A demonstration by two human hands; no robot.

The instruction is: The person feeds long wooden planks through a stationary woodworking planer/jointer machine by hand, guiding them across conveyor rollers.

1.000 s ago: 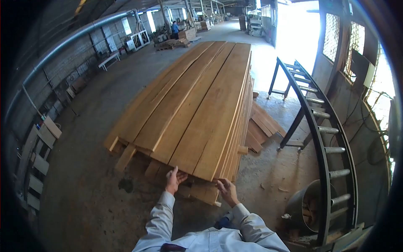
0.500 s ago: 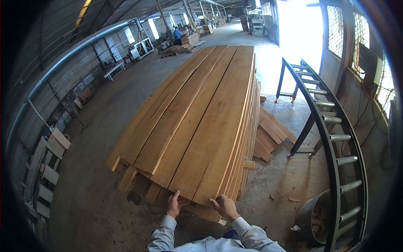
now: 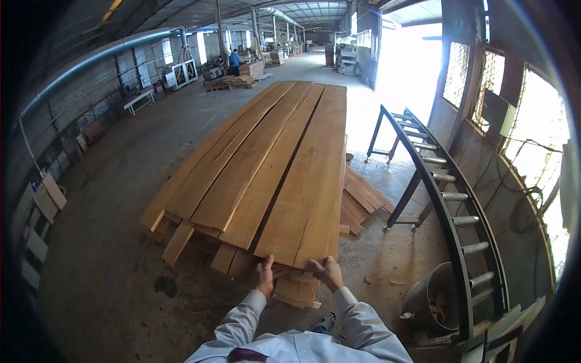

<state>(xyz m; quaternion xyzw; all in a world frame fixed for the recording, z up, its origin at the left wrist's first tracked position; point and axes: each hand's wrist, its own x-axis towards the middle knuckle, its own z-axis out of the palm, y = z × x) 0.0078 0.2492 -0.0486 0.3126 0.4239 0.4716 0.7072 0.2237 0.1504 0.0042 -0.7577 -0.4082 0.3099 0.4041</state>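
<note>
Head view showed a tall stack of planks (image 3: 242, 181) on the floor, its top board (image 3: 308, 187) at the right edge. Left hand (image 3: 264, 277) and right hand (image 3: 327, 271) gripped that board's near end; being long, it could likely tip or slide sideways off the stack.

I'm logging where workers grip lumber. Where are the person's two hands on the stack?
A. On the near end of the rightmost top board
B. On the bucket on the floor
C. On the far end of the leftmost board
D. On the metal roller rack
A: the left hand and right hand both grasp the near end of the rightmost top board, away from the roller rack.
</note>
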